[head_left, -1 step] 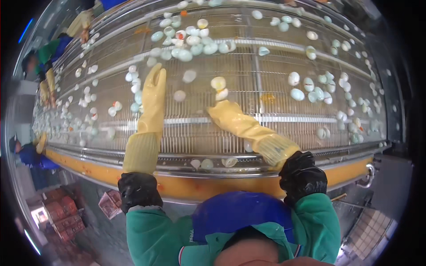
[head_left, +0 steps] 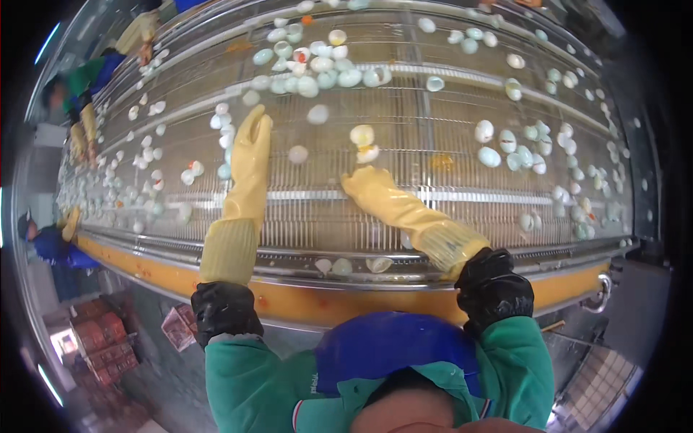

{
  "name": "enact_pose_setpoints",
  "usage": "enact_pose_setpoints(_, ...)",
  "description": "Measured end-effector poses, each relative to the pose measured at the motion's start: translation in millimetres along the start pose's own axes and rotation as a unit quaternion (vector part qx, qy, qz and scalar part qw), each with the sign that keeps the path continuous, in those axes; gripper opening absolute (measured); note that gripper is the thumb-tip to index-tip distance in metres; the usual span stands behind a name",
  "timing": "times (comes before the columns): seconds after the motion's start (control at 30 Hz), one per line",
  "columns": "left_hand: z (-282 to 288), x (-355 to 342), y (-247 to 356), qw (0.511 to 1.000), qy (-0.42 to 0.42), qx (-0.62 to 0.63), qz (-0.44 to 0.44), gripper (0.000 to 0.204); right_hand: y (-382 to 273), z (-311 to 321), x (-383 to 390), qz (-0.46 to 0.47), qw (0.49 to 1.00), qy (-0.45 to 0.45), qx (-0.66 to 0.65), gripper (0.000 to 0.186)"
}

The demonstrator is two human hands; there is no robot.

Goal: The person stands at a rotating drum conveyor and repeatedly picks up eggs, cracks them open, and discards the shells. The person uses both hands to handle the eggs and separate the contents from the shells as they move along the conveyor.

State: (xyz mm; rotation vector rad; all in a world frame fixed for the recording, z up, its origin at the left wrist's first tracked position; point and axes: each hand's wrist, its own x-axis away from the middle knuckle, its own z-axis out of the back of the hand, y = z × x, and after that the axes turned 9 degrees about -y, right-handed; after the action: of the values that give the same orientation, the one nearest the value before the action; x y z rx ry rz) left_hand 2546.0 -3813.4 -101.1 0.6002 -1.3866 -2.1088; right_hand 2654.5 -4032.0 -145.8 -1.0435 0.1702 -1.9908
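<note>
Left hand (head_left: pixel 249 148) in yellow rubber glove, fingers straight, flat over wire conveyor belt (head_left: pixel 447 130), holding nothing. Right hand (head_left: pixel 372 186) fingers spread, empty, just below cracked egg (head_left: pixel 363 141). Pale eggs scattered across belt.

Open mesh between the gloves, eggs crowding the far side

Bare belt (head_left: pixel 404 216) lies between the left hand (head_left: pixel 249 155) and right hand (head_left: pixel 372 187); a cracked egg (head_left: pixel 363 137) sits just beyond the right fingertips, one egg (head_left: pixel 297 154) beside the left, a thick cluster (head_left: pixel 317 68) blocks farther up, and more eggs (head_left: pixel 534 141) crowd the right.
</note>
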Motion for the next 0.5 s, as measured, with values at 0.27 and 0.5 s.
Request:
enact_pose_setpoints(0.27,10,9,-60,0.958,0.067,-0.280,0.006,0.037,44,13,33,0.104,0.973,0.071,-0.194,0.024)
enact_pose_setpoints(0.5,-47,-18,-32,0.984,0.031,-0.150,-0.091,0.027,95,-13,241,0.072,0.883,0.045,-0.461,0.022)
